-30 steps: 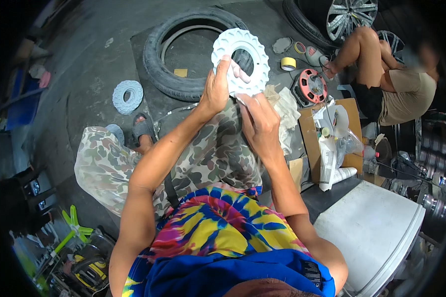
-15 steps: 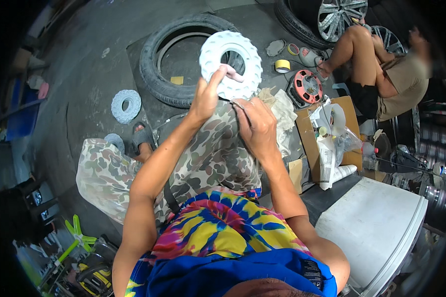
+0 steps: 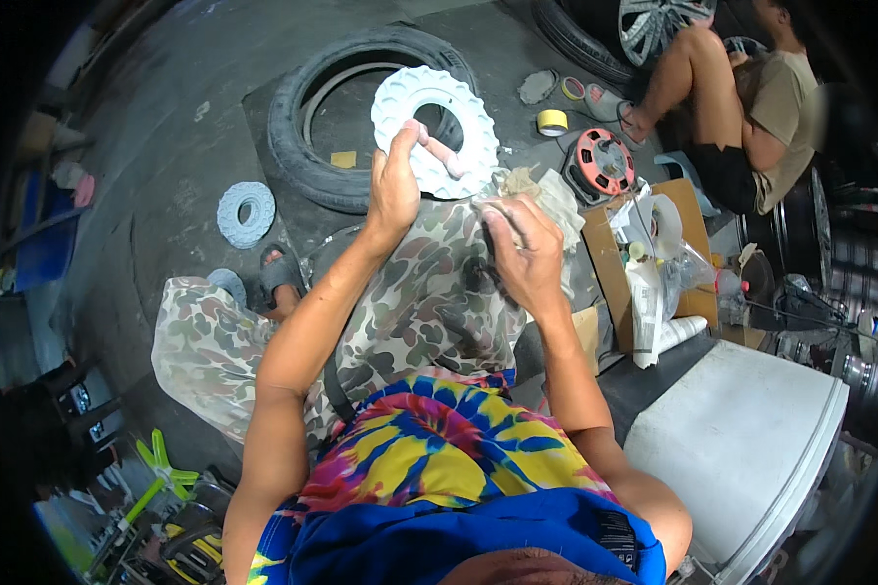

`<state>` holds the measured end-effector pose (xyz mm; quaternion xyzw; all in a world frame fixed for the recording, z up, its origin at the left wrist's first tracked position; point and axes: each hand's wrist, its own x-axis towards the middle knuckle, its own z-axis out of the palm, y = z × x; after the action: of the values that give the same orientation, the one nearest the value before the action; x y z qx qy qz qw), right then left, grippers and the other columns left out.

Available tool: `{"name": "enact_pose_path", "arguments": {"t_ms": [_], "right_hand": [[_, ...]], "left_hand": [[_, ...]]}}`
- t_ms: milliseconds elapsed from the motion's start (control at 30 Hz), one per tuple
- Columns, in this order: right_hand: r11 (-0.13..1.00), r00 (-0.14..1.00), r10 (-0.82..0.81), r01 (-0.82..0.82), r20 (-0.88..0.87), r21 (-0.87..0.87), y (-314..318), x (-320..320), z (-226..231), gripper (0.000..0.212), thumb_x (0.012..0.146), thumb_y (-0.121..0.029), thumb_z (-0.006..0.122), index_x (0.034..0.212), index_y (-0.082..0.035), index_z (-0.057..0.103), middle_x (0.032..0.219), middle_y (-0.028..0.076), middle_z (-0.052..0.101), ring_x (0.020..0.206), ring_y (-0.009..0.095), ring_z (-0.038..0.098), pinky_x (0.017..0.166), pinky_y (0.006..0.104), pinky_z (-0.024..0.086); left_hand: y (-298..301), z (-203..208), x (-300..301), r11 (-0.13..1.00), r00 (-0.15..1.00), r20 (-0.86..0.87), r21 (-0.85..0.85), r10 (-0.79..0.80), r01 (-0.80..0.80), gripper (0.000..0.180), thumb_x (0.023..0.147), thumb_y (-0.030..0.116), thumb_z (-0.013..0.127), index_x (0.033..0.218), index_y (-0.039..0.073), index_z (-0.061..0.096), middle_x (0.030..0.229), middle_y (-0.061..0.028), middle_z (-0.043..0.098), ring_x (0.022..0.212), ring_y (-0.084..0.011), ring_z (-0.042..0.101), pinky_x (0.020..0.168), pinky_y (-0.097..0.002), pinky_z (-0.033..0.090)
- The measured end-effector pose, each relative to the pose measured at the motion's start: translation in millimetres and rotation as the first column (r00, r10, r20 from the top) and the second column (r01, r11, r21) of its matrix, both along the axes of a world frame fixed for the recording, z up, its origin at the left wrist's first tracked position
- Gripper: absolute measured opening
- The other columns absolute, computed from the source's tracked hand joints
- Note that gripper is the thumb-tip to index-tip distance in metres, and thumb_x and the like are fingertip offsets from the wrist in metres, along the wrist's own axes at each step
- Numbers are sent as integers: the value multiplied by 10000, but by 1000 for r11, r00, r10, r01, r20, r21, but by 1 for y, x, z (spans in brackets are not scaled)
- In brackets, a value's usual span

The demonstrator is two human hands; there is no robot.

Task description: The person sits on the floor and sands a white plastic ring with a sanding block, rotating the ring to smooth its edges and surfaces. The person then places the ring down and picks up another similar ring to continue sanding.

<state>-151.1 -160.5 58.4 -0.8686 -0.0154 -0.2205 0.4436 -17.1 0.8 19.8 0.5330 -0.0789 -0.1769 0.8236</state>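
A pale blue-white ring with a scalloped rim (image 3: 465, 112) is held up in front of me. My left hand (image 3: 398, 180) grips it from the left side, the thumb on its face and fingers through its centre hole. At the ring's lower right edge is my right hand (image 3: 529, 244), its thumb and fingers pinched together. What that pinch holds, if anything, is too small to make out. A similar blue-grey ring (image 3: 226, 214) lies on the floor to the left, and part of another round piece (image 3: 226, 284) shows beside my knee.
A black tyre (image 3: 285, 132) lies beyond my hands. To the right are a red cable reel (image 3: 605, 161), yellow tape roll (image 3: 552, 122), crumpled cloth (image 3: 561, 210), cardboard box (image 3: 605, 283) of wrappings and white panel (image 3: 732, 419). Another person (image 3: 771, 127) sits at the far right near wheels.
The ring and my left hand have shifted slightly left, and the ring has tilted. My right hand has moved a little right and down. The other person has leaned.
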Motion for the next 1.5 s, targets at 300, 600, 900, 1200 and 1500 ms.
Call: {"name": "enact_pose_path", "arguments": {"t_ms": [300, 600, 900, 1200, 1500], "right_hand": [[990, 991, 91, -80, -101, 113, 9, 12, -5, 128, 1063, -2, 724, 1153, 36, 806, 951, 161, 748, 800, 277, 704, 766, 387, 563], [960, 986, 163, -149, 38, -237, -1, 18, 2, 223, 954, 50, 797, 1171, 12, 761, 937, 162, 656, 874, 373, 685, 798, 458, 557], [989, 995, 81, -87, -57, -122, -7, 7, 16, 89, 1011, 25, 761, 1100, 22, 767, 921, 179, 684, 827, 387, 703, 750, 449, 558], [998, 998, 62, -62, 7, -5, 19, 6, 3, 120, 1008, 28, 768, 1128, 28, 774, 922, 179, 721, 806, 362, 722, 734, 423, 565], [992, 993, 105, -100, -62, 79, 32, 20, 7, 104, 1035, -2, 752, 1126, 30, 793, 939, 176, 722, 817, 341, 729, 735, 407, 565]], "left_hand": [[3, 6, 0, 999, 996, -84, 31, 35, -33, 368, 1211, 416, 393, 1129, 104, 569, 839, -163, 780, 595, -164, 645, 476, -276, 450], [3, 10, 3, 997, 994, -112, 73, 10, -2, 379, 1195, 432, 412, 1093, 116, 596, 812, -147, 785, 574, -126, 627, 457, -243, 416], [7, 10, 7, 994, 996, -90, 110, 10, 0, 373, 1190, 435, 421, 1095, 117, 592, 810, -132, 788, 592, -107, 639, 460, -239, 406], [3, 7, 3, 998, 995, -98, 69, 8, -1, 362, 1196, 430, 422, 1110, 119, 585, 822, -132, 788, 620, -112, 649, 490, -245, 419], [-2, 2, -1, 997, 995, -60, 40, 74, -71, 444, 1190, 388, 414, 1026, 43, 642, 832, -145, 802, 690, -173, 681, 686, -306, 532]]}}
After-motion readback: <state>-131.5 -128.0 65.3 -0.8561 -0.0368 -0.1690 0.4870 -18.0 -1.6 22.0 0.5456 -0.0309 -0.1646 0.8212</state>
